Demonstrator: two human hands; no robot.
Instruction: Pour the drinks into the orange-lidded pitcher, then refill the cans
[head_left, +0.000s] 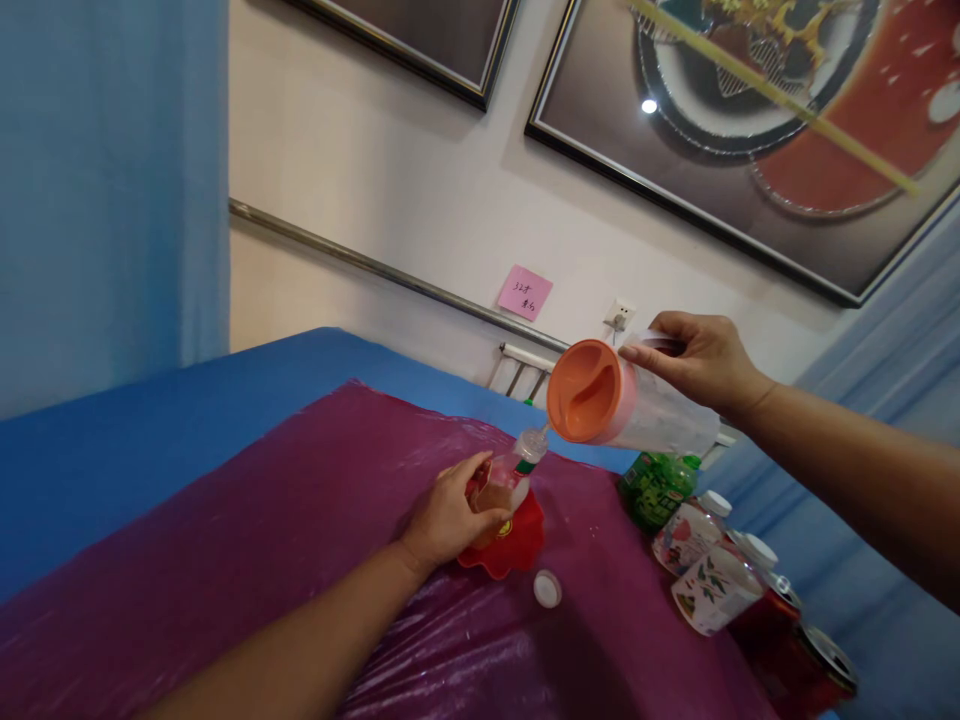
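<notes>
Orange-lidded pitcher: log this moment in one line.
left hand: grips clear plastic bottle | right hand: tilts orange-lidded translucent pitcher at bottle mouth

Just past 12 o'clock, towards 1, a pink note (525,292) on the wall (420,200) bears dark handwriting. Its upper line starts with "32"; the character after it and the lower line are unclear. At 4 o'clock, the green bottle's (654,490) label carries pale lettering too small to read.

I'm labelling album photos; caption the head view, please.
Right hand tips an orange-lidded pitcher at the mouth of a bottle in the left hand.
</notes>
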